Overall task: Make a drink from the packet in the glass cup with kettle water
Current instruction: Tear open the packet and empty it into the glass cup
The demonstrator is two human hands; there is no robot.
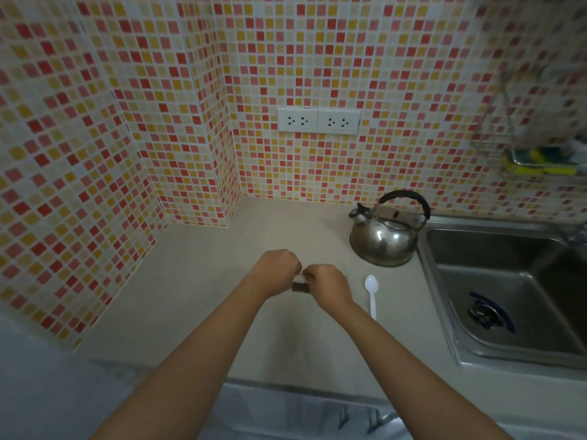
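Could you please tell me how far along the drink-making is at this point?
Early stage. Laid out: the steel kettle with black handle and white plastic spoon sit untouched on the beige counter. In hand: the left hand and right hand pinch a small dark packet, seemingly opening it. Left: emptying it, pouring water, stirring. I cannot make out the glass cup.

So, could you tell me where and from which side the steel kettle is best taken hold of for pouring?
Grip the round steel kettle by the black arched handle at its top, coming from above. The handle stands upright over the lid, clear of the tiled wall, and the spout points left, so the right hand, now at the dark packet, would likely suit.
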